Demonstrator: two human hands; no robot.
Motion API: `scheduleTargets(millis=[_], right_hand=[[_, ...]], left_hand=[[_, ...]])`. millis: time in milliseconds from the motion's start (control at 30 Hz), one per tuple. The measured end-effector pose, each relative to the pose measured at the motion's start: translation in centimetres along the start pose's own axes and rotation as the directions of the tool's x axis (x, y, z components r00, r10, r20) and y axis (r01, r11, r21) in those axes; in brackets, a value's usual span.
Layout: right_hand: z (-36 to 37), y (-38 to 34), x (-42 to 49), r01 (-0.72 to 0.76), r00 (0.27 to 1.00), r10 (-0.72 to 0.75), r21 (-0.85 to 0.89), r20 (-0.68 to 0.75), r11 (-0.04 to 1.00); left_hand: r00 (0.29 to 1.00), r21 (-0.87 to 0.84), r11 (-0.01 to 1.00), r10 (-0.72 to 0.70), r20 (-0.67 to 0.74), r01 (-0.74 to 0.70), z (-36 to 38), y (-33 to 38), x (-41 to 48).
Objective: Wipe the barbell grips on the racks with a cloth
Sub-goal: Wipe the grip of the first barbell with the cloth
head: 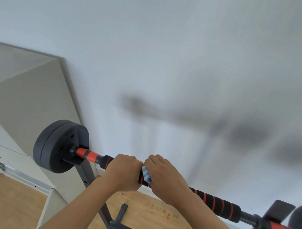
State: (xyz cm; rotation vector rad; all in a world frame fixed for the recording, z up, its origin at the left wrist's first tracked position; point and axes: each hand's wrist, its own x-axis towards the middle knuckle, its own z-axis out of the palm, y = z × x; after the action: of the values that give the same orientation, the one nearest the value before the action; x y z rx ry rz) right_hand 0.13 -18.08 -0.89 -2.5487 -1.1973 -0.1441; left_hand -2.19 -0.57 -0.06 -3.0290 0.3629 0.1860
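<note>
Head view, left hand (124, 171) gripping black-red foam barbell grip (215, 203), right hand (164, 177) clutching blue-white cloth (146, 175)

Both hands (143, 174) grip the barbell (215, 202), right holding cloth (146, 175).

Right of my right hand (164, 177) the foam grip (217, 203) runs free until the threaded collar (248, 219). To the left, my left hand (123, 171) blocks the bar, and the weight plate (56, 146) closes that end. The wall (174, 58) stands close behind.
</note>
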Motion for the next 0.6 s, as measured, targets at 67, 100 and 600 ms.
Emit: scheduleTargets(millis=[67, 100, 600], right_hand=[[-0.1, 0.1, -0.1, 0.011, 1.000, -0.011, -0.001, 0.009, 1.000], [-0.1, 0.2, -0.2, 0.022, 1.000, -0.022, 0.000, 0.016, 1.000], [-0.5, 1.0, 0.4, -0.087, 0.991, 0.068, 0.175, 0.114, 0.981]], left_hand=[[0.994, -0.028, 1.000, 0.013, 0.107, -0.010, -0.8, -0.3, 0.7], [0.983, -0.070, 0.998, 0.020, 0.184, -0.007, -1.1, -0.6, 1.1], [0.998, -0.016, 0.997, 0.069, 0.000, -0.069, 0.3, -1.3, -0.2]])
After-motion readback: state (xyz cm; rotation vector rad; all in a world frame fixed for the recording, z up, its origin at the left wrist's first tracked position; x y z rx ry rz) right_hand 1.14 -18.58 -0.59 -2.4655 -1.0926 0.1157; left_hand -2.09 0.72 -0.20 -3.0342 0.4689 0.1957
